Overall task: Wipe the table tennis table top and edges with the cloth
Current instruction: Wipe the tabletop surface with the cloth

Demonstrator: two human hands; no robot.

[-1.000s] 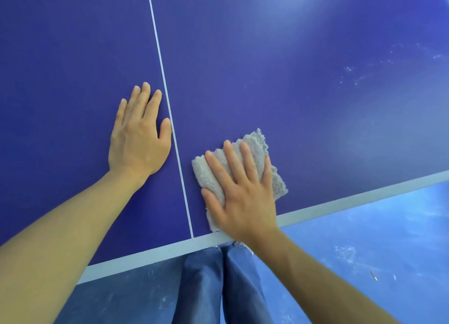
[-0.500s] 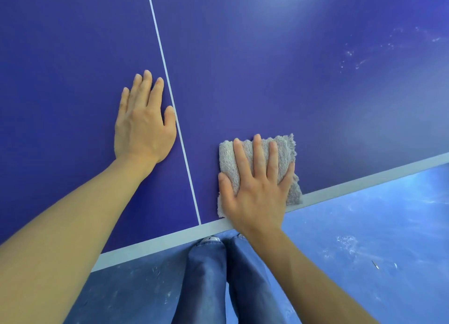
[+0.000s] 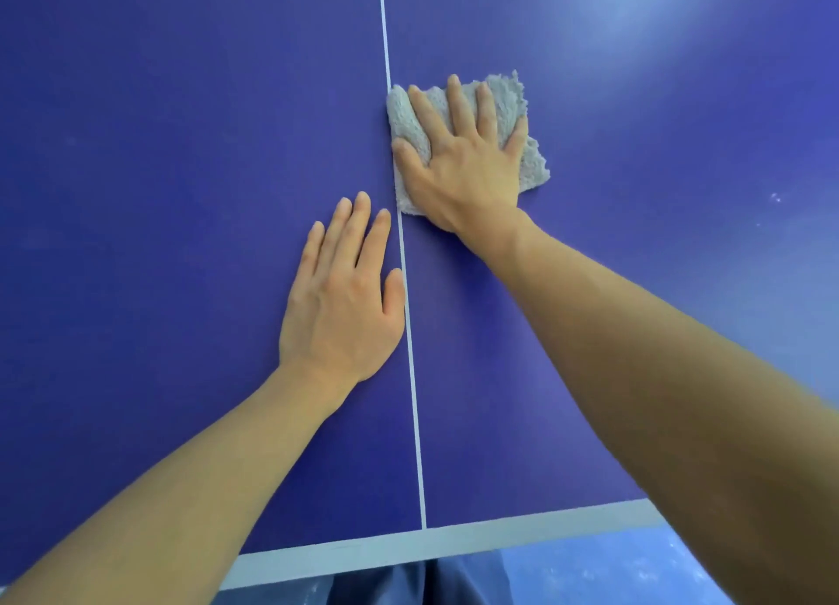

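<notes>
The blue table tennis table (image 3: 159,150) fills the view, with a thin white centre line (image 3: 411,354) running away from me. A folded grey-white cloth (image 3: 529,159) lies on the top just right of that line. My right hand (image 3: 463,159) presses flat on the cloth with straight, spread fingers. My left hand (image 3: 340,304) rests flat on the bare table left of the line, nearer to me than the cloth, and holds nothing.
The table's white near edge band (image 3: 454,543) crosses the bottom of the view. Below it I see my blue jeans (image 3: 431,582) and a blue floor (image 3: 590,572). A few pale specks (image 3: 775,197) sit on the table at the right.
My right hand has pushed the cloth away from the near edge, up the table beside the centre line. My left hand stays flat on the table, and I have leaned forward over it.
</notes>
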